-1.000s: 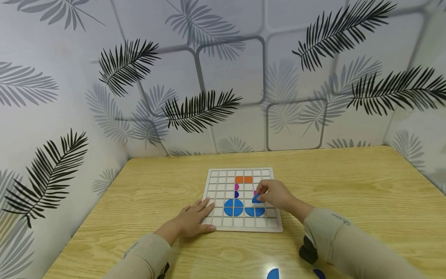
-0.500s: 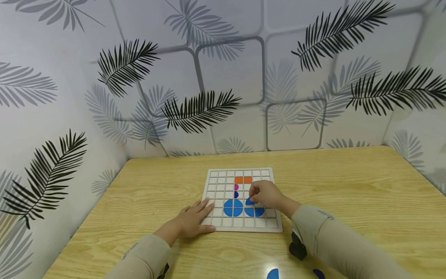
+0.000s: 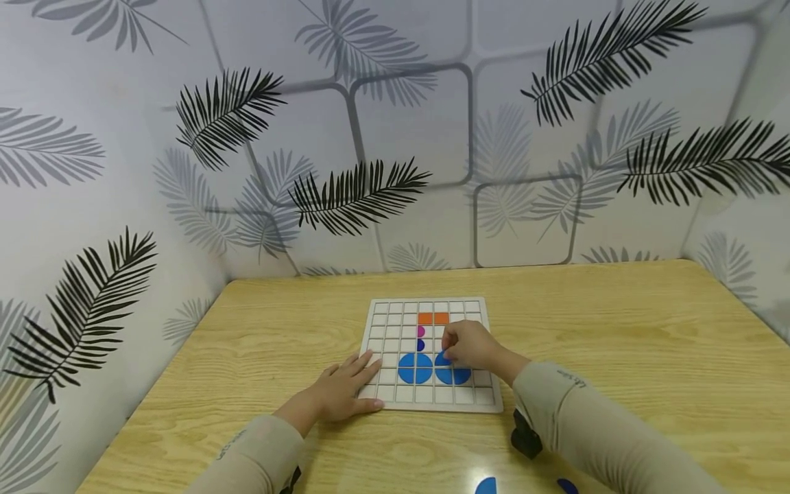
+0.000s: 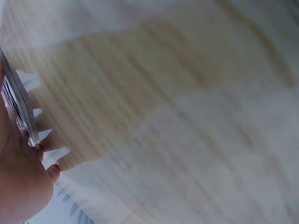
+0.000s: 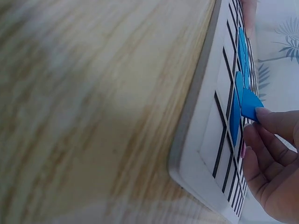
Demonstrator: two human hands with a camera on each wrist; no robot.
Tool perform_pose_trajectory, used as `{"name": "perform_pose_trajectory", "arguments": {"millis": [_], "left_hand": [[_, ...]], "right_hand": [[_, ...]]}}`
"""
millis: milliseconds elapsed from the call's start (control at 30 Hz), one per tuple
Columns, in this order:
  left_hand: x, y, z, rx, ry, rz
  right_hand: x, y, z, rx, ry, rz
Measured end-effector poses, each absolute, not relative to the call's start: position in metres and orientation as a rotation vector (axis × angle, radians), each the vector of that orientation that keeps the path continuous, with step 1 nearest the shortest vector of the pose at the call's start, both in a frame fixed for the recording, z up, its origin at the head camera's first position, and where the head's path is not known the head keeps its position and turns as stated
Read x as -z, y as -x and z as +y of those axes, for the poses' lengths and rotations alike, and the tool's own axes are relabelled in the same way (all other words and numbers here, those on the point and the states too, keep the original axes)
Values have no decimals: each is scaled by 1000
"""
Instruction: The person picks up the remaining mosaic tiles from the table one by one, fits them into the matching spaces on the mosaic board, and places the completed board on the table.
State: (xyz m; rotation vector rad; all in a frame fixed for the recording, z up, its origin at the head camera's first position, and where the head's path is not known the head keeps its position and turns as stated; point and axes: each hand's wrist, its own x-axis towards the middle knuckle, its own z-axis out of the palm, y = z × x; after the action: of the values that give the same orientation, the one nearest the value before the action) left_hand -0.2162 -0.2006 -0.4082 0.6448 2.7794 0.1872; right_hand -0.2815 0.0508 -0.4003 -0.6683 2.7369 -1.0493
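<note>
A white gridded board [image 3: 404, 393] lies on the table. My left hand [image 3: 339, 390] rests on its left edge with the fingers spread. Over the right half of the board, my right hand [image 3: 475, 344] pinches a blue quarter-circle piece [image 5: 251, 104] between thumb and finger. In the right wrist view that piece stands tilted, its lower edge at the grid. Just below it lie two blue quarter pieces [image 3: 452, 376]. Left of these, several blue quarters form a full blue circle [image 3: 415, 368]. Higher up sit a dark blue half-circle [image 3: 420, 345], a pink half-circle [image 3: 421, 331] and orange squares [image 3: 433, 318].
Near the table's front edge lie a loose blue piece [image 3: 486, 486] and a dark blue piece [image 3: 566, 486]. The wooden table [image 3: 278, 322] extends around the board, and a leaf-patterned wall [image 3: 407, 137] stands behind it.
My right hand has moved a little left with the blue quarter-circle piece, bringing it down over the two quarters. The left hand has stayed on the board's edge.
</note>
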Motion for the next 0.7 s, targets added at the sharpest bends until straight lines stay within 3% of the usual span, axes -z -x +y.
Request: {"name": "perform_pose_trajectory", "arguments": {"millis": [700], "left_hand": [[411,216,-201,-177,-662,2798]], "right_hand": [[403,283,46,836,654,2798]]}}
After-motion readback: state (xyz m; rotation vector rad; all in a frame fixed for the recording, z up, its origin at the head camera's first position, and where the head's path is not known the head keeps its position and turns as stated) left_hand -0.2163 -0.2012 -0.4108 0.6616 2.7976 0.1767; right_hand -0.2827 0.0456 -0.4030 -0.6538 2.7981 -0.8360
